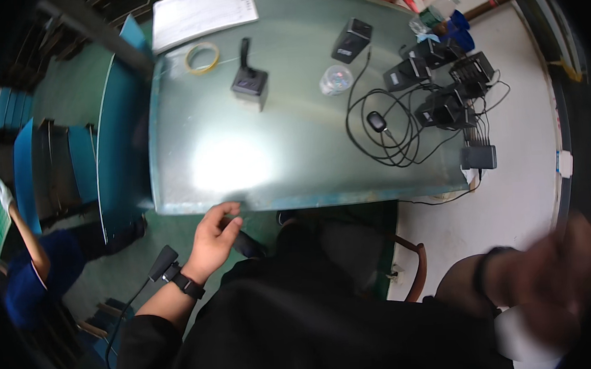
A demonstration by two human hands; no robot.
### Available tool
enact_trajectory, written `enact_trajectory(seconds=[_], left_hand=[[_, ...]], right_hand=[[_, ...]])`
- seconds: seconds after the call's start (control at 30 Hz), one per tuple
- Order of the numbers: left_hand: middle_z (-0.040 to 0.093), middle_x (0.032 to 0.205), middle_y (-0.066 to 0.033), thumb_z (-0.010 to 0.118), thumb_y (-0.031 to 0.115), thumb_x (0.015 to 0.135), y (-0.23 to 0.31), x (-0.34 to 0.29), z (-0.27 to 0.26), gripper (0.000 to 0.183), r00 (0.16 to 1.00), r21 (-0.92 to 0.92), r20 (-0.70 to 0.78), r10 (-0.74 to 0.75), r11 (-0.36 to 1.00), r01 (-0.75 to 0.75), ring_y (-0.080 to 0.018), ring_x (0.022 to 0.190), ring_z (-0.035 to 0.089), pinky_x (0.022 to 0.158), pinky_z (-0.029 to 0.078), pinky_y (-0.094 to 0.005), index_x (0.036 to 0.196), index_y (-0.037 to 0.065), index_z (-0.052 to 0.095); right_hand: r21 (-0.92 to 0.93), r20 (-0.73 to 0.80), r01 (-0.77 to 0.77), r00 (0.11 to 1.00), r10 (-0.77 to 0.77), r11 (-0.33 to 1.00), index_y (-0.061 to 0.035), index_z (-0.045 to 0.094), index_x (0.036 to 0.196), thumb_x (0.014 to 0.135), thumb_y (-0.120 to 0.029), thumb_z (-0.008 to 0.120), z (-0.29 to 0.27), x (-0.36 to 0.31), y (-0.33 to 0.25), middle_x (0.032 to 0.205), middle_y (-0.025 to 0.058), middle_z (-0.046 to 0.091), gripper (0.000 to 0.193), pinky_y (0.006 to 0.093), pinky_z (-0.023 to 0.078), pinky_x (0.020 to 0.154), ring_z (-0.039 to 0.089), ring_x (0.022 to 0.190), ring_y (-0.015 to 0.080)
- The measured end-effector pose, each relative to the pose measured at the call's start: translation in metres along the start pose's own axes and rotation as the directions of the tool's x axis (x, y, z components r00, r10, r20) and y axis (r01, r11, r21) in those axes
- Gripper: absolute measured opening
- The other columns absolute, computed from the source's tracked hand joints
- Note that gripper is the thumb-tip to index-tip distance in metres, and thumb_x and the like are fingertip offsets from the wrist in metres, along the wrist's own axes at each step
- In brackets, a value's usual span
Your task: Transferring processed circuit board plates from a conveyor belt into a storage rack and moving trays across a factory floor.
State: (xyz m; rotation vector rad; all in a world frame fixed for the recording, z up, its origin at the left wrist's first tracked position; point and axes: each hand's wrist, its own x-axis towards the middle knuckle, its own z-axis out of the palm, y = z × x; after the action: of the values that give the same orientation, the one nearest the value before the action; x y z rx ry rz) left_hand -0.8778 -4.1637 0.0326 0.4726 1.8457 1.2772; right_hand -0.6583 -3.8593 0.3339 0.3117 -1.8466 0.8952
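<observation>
Left hand [214,238] sits at the near edge of the glass table [240,161], fingers loosely curled, thumb side up; it touches or nearly touches the table rim and seems to have nothing in its grip, tho a dark object just below the palm is too unclear to name. A black wrist strap w/ a small device and a trailing cable is on that forearm.

Right hand [562,280] is far out to the lower right, off the table, badly motion-blurred. Can't tell if it's open or closed, or if it holds anything; sth white shows beneath it.

On the table, all untouched: a small black box w/ an upright handle [249,81] near the middle, a tape ring [202,57] and a sheet of paper [202,13] at the far left, a clear round lid [336,80], a black cube [351,40], and a cluster of black chargers w/ tangled cables [439,94] on the right.

Judgement: work looks barely begun. Neither hand is on any tabletop item, so reaching and grasping are all left to do.
</observation>
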Motion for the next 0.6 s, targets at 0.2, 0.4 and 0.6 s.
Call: enact_trajectory(seconds=[0.2,0.4,0.6], left_hand=[[0.066,0.113,-0.01,0.07,0.006,0.091,0.111,0.116,0.092,0.033,0.858,0.296,0.321,0.4,0.818,-0.493,-0.0221,0.098,0.066,0.082,0.053,-0.0319,0.123,0.006,0.063],[0.065,0.118,-0.0077,0.078,0.011,0.081,0.136,0.226,0.196,0.045,0.526,0.416,0.569,0.632,0.33,-0.847,-0.027,0.109,0.061,0.091,0.048,-0.0395,0.123,0.011,0.064],[0.065,0.121,0.0026,0.082,0.014,0.076,0.13,0.261,0.227,0.052,0.508,0.502,0.68,0.529,0.169,-0.848,-0.0223,0.112,0.059,0.092,0.044,-0.0382,0.125,0.017,0.065]], right_hand=[[-0.648,-0.217,-0.679,0.6,0.77,0.346,-0.0028,0.066,0.108,0.092,-0.011,0.067,-0.031,-0.212,0.124,0.103,0.0114,0.065,0.018,0.0367,0.049,0.086,0.061,0.096,0.0281],[-0.836,-0.059,-0.464,0.604,0.795,0.291,-0.0051,0.068,0.112,0.088,-0.014,0.069,-0.041,-0.265,0.159,0.107,0.014,0.067,0.025,0.0445,0.046,0.095,0.06,0.106,0.0359],[-0.764,-0.057,-0.55,0.579,0.814,0.338,-0.0055,0.069,0.109,0.088,-0.015,0.07,-0.052,-0.281,0.192,0.099,0.0083,0.067,0.022,0.0438,0.047,0.09,0.061,0.098,0.0306]])
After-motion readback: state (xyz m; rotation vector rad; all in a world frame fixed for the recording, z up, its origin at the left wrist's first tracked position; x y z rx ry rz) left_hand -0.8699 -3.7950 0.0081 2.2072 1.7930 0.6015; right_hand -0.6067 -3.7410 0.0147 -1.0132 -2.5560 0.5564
